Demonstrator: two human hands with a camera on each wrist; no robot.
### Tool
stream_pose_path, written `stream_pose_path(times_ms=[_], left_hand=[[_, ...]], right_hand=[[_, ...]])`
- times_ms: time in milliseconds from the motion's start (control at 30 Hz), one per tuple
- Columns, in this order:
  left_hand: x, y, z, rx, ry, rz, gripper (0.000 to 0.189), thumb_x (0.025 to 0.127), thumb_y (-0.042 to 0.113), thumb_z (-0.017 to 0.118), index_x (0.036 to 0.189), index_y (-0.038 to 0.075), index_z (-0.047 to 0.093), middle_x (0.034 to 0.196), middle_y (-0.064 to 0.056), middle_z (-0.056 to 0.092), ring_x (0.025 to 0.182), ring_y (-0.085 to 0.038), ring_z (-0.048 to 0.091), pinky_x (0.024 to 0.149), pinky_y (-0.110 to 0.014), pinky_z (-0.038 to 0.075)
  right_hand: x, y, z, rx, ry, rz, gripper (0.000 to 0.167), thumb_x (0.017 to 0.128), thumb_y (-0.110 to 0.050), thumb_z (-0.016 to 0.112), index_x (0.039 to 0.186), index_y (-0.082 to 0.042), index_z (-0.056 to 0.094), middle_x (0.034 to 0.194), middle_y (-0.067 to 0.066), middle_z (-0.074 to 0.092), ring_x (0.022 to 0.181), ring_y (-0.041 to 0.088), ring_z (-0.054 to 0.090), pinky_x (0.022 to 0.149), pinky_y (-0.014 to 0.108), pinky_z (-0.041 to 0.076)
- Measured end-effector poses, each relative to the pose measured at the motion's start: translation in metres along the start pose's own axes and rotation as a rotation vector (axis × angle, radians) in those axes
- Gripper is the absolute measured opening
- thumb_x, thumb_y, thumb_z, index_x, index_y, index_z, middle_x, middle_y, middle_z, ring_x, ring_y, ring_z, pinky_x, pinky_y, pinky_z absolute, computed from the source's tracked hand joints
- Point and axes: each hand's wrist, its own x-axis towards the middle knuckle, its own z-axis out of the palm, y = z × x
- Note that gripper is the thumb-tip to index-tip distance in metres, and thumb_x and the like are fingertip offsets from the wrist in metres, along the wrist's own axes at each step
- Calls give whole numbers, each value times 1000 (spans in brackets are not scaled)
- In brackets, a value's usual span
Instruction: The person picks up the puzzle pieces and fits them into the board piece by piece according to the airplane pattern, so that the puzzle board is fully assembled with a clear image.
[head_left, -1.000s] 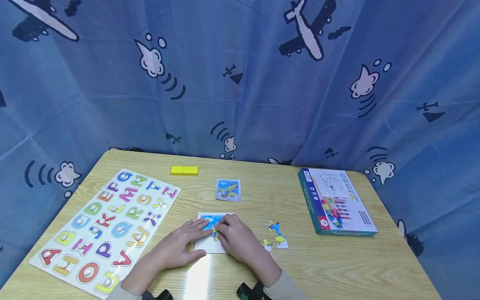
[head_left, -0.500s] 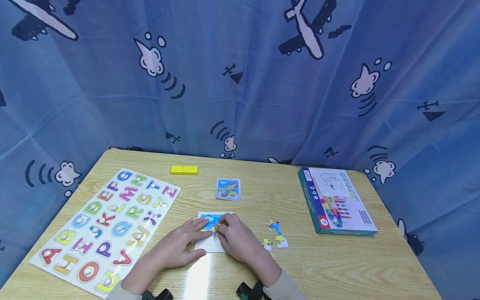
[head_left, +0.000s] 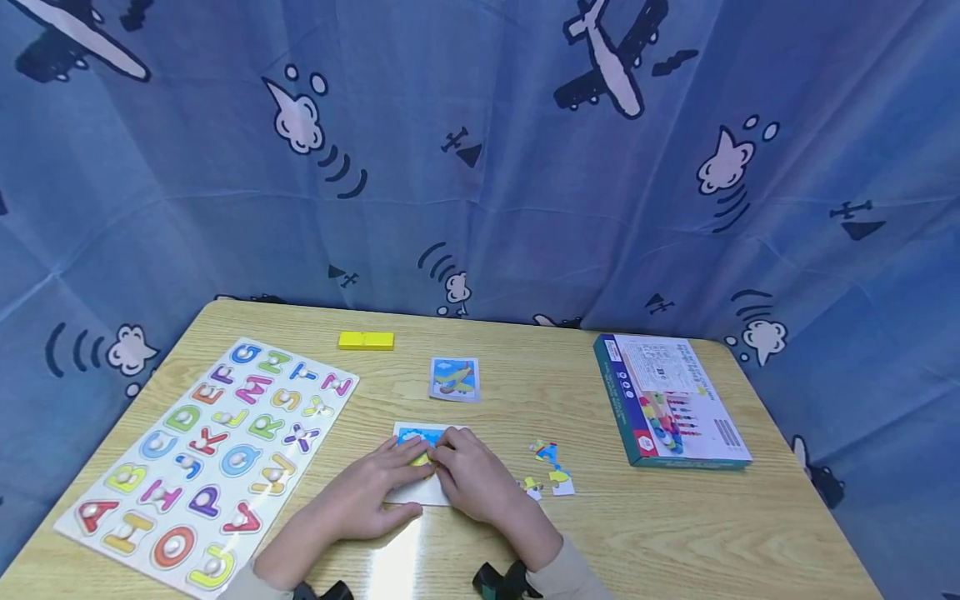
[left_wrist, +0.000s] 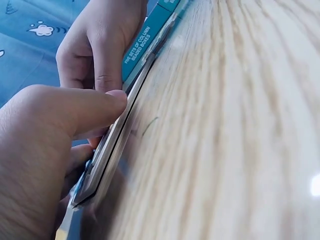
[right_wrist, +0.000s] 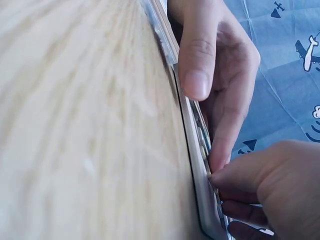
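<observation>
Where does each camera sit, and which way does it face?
Head: on the head, looking forward and down at the puzzle board; left hand and right hand show.
Left wrist: on that wrist, low along the tabletop; left hand near, right beyond.
Right wrist: likewise low along the tabletop; right hand near, left beyond.
Both wrist views share tabletop and blue curtain.

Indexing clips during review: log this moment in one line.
left hand: on puzzle board | right hand: on puzzle board | loose pieces: right of board | picture card: beyond board
</observation>
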Motion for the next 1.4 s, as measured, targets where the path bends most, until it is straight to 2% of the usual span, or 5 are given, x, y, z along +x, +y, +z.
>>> stream_pose_path(times_ms=[167,333,500,1033,1400], left_hand=[[2,1,-1,-21,-12,-24,45,88,40,62,125,16,64,140,-8,51,133,-24,44,113,-45,35],[1,1,-1,-43,-21,-47,45,88,42,62,126,17,63,142,-6,49,134,-23,43,114,-43,33],[0,0,0,-57,-12,-57,46,88,44,62,126,19,63,142,-5,49,134,-23,43,114,-44,34],[0,0,1,-63,-13,-53,45,87,41,64,127,19,63,143,-5,49,134,-23,43,114,-44,34],[0,0,0,-77,-32,-70,46,87,40,63,128,19,62,144,-5,47,135,-23,42,115,-44,32]], right_hand=[[1,3,-4,39,-39,8,21,92,-16,59,108,-9,69,104,-1,61,99,14,58,89,29,52],[-1,11,-14,187,-103,108,30,93,-17,56,121,-7,62,116,2,62,111,17,57,97,35,51],[-8,25,-23,303,-88,196,35,92,-17,60,126,-8,59,124,5,59,119,21,54,100,41,49],[-57,75,-47,293,8,397,40,86,-14,69,125,-8,60,124,6,60,115,24,57,99,44,49],[-77,102,-56,274,-19,498,36,83,-12,71,119,-7,63,114,6,62,107,24,58,97,47,49]])
